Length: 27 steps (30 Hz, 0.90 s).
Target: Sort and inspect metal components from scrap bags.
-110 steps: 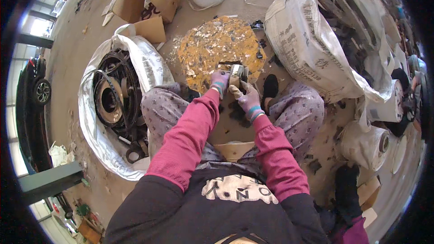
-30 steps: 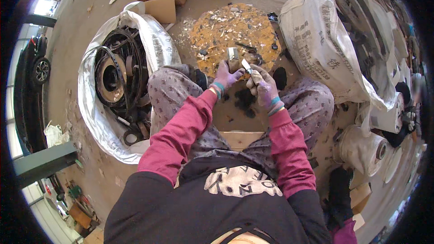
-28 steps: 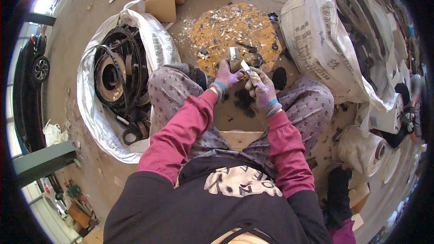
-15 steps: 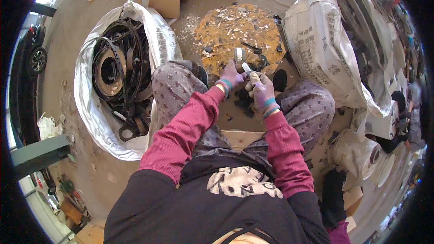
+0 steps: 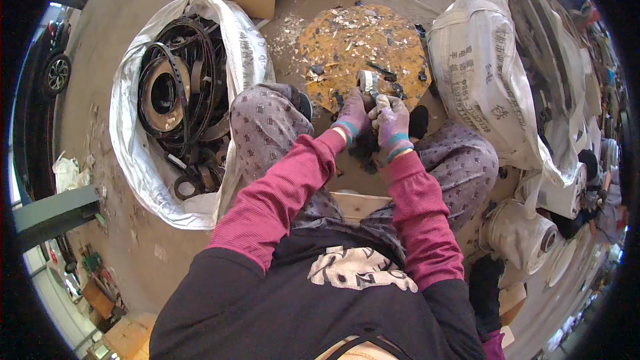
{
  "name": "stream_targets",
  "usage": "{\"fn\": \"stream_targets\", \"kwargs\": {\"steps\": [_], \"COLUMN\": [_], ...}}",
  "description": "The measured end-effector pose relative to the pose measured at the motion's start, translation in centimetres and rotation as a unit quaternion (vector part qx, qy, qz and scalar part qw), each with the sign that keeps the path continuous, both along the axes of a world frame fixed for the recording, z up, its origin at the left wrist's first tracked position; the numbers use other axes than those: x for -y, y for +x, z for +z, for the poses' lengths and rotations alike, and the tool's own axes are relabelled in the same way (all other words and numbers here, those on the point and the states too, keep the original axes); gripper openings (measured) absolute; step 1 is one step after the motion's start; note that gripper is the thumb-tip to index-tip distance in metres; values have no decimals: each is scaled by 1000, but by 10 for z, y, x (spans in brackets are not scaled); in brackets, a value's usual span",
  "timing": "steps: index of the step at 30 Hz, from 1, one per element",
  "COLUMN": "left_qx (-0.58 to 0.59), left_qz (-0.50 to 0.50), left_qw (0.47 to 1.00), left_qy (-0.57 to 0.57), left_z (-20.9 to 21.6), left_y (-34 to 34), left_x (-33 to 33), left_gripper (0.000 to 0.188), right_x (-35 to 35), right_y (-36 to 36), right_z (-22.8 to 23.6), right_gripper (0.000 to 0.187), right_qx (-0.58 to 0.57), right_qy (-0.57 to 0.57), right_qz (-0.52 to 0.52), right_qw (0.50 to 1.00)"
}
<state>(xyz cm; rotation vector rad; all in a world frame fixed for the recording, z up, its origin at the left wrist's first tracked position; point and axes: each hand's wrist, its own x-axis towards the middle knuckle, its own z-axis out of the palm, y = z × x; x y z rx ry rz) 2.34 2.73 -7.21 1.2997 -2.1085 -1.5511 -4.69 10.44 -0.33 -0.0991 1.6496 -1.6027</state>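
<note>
Orange-yellow, rounded tabletop carries scattered debris. Purple-gloved left hand grips a silver-grey, curved piece above its near edge; purple-gloved right hand has closed in alongside, fingers curled, grip contents indeterminable, concentrating work there.

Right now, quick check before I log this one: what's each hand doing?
Left hand: closed, holding a small grey rounded piece.
Right hand: closed, close by the left; what it grips cannot be made out.
</note>
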Motion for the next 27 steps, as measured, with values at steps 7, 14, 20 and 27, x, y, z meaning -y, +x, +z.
{"fn": "stream_targets", "kwargs": {"steps": [7, 14, 20, 27], "left_qx": [-263, -291, -13, -63], "left_qz": [200, 173, -6, -24], "left_qw": [828, 836, 996, 997], "left_qy": [453, 431, -85, 40], "left_z": [39, 18, 21, -6], "left_y": [-10, -5, -2, -2], "left_x": [0, 4, 2, 7], "left_gripper": [40, 35, 49, 71], "right_x": [7, -6, -11, -5], "right_y": [-26, -10, 8, -39], "right_z": [-1, 3, -3, -13], "right_gripper": [18, 23, 26, 24], "right_qx": [-163, -123, 15, -246], "right_qy": [71, 28, -51, 103], "right_qz": [126, 111, -13, 158], "right_qw": [976, 986, 999, 951]}}
